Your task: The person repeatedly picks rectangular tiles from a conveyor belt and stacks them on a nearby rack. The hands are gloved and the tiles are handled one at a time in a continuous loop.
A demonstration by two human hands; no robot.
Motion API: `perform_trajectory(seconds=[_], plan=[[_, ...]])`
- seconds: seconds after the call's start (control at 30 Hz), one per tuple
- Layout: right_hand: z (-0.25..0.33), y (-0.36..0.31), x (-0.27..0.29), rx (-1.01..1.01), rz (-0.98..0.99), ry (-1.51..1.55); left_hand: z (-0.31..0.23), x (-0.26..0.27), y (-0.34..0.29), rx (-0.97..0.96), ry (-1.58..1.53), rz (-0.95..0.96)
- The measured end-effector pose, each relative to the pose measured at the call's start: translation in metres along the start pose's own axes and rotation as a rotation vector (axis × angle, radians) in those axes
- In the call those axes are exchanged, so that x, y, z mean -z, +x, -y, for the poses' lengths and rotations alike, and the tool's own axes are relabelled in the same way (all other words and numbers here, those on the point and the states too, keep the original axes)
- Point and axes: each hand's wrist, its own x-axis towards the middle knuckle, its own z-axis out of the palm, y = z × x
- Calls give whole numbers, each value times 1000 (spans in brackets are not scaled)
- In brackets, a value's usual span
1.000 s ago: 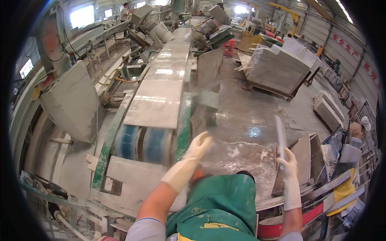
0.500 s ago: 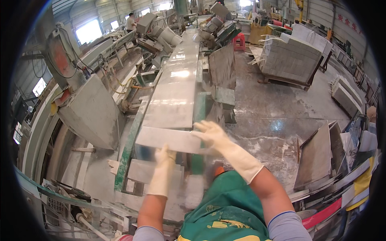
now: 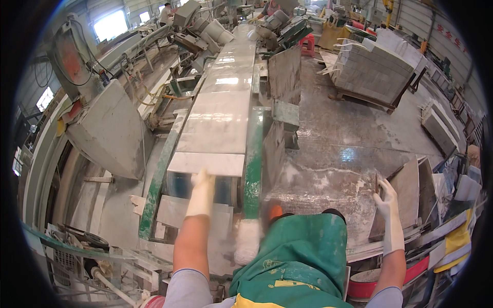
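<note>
A pale stone strip (image 3: pixel 226 163) lies across the near end of the conveyor belt, with its far edge against a wider polished slab (image 3: pixel 215 126). My left hand (image 3: pixel 204 180), in a cream rubber glove, is closed at the strip's near edge; its fingertips are partly hidden. Out to the right, my gloved right hand (image 3: pixel 387 197) reaches to the upper left corner of a leaning stone panel (image 3: pixel 403 192). Its fingers and thumb are apart around a thin upright edge there. Whether they touch that edge I cannot make out.
Green rails (image 3: pixel 252 169) flank the belt. Below its end lie loose stone offcuts (image 3: pixel 174 210). Machine heads (image 3: pixel 218 33) line the far belt. A stack of stone blocks (image 3: pixel 370 74) stands on the right, and a large grey box-shaped guard (image 3: pixel 108 133) on the left.
The strip has come down flat onto the belt end. My right hand has left it and swung far right to the leaning panel. My left hand stays at the strip's near edge.
</note>
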Motion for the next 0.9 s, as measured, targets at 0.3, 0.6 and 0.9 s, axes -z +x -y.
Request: perform_trajectory(seconds=[0.3, 0.6, 0.9], plan=[[-56, -77, 15, -224, -68, 9, 1, -3, 19, 21, 4, -43], [-81, -112, 14, -345, -54, 78, -27, 22, 33, 70, 654, 86], [-114, -149, -1, -380, -63, 141, -37, 21, 32, 249, 308, -60]])
